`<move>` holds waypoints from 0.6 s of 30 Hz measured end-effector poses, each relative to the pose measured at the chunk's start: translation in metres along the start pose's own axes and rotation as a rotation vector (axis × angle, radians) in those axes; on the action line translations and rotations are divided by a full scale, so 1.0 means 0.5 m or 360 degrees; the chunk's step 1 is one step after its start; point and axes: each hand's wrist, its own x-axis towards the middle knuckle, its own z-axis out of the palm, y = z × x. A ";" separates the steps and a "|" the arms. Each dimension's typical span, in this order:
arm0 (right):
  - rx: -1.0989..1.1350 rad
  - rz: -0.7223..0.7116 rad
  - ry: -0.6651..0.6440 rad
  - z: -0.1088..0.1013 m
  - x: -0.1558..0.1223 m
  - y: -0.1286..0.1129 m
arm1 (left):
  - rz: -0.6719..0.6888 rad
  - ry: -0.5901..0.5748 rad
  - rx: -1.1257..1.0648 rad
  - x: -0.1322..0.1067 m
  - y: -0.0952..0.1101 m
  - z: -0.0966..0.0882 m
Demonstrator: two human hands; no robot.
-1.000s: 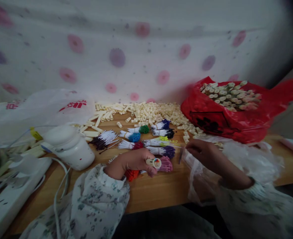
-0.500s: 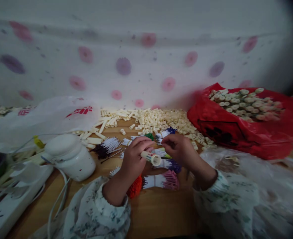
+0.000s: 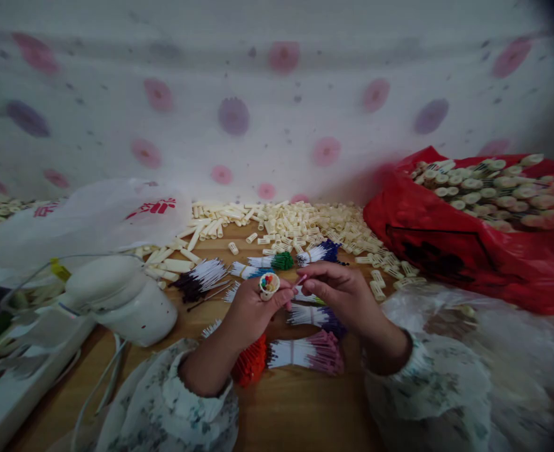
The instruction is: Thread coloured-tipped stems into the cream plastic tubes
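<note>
My left hand is closed around a cream plastic tube, whose round end faces me with several coloured tips inside: red, orange, blue and green. A thin pink piece is pinched between the thumb and forefinger of my right hand, just right of the tube. Beneath and around both hands lie banded bundles of thin white sticks with coloured ends: pink, orange, purple, green, dark blue and black. My fingers partly cover some bundles.
Loose cream tubes and short slotted cream pieces are heaped along the wall. A red bag full of tubes stands right, above a clear plastic bag. On the left are a white jar-shaped device, cables and a power strip.
My left hand has turned the tube so that its end with coloured tips faces me. My right hand now holds a pink piece close beside it. The view has shifted slightly.
</note>
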 end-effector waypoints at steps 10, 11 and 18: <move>-0.0178 -0.0081 0.0073 0.014 -0.007 0.002 | -0.0005 -0.0164 -0.0159 0.000 -0.019 -0.001; -0.0174 -0.0083 0.0078 0.014 -0.009 0.001 | -0.0004 -0.0162 -0.0156 0.000 -0.019 -0.001; -0.0173 -0.0244 -0.0118 0.000 -0.010 -0.012 | 0.0053 -0.0301 -0.0383 -0.004 -0.020 0.001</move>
